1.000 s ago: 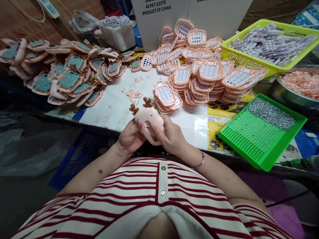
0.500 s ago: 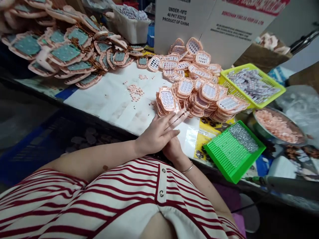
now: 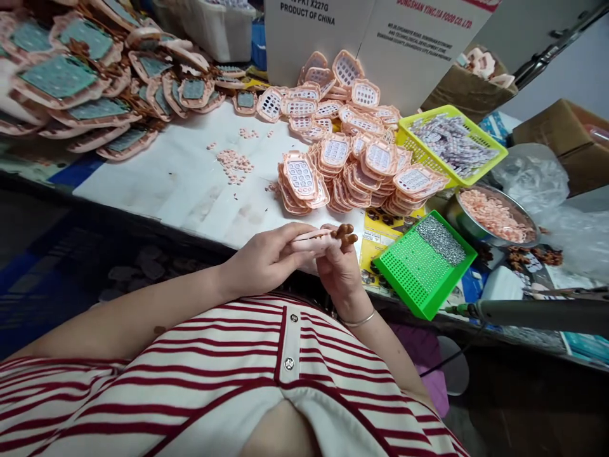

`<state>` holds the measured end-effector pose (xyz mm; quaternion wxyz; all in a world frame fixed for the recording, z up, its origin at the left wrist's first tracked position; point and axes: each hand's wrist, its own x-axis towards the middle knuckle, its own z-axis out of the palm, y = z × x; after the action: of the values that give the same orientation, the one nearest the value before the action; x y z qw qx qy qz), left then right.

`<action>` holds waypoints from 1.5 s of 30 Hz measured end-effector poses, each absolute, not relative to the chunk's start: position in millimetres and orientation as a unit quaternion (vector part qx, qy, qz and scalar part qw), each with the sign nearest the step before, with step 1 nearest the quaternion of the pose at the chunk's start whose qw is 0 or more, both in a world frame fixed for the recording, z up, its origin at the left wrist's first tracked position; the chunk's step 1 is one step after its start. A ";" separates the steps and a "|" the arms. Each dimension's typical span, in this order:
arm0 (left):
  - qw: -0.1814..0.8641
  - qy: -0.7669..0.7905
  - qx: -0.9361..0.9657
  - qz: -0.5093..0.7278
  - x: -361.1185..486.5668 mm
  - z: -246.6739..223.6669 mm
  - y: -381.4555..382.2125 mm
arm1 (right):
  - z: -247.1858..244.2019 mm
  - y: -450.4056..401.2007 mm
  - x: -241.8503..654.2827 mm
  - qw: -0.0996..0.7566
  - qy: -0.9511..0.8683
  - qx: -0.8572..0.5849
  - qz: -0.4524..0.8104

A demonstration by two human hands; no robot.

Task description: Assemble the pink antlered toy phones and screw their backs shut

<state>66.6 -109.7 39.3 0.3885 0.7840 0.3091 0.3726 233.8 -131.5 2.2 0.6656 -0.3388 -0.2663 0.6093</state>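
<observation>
Left hand [image 3: 271,257]: you've got it curled mostly closed around the pink case [image 3: 309,244]
Right hand [image 3: 343,276]: bent fingers gripping that same case at the end with the brown antlers [image 3: 347,236]
Case: edge-on to you, held up right by the near edge of the table [image 3: 185,184], antlers pointing to your right
Loose bits: little pink pieces [image 3: 234,166] scattered mid-table, left of your stacks
Stacks: pink panels [image 3: 375,158] with button grids, piled from the middle toward the back, up near a white carton [image 3: 342,44]
Left end: big heap of shells [image 3: 61,79] with green boards
Right side: green tray [image 3: 404,260] of silver bits [image 3: 440,238] at the near edge, yellow basket [image 3: 404,134] and metal bowl [image 3: 464,227] beyond it
</observation>
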 end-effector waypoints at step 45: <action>0.207 0.342 0.843 0.361 56.3 38.6 -102.0 | 3.8 -139.2 246.6 0.577 -0.546 -0.456 0.401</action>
<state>56.3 -102.0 38.6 0.2071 0.8425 0.3419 0.3610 246.6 -139.2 3.8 0.5773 -0.4558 -0.5461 0.4009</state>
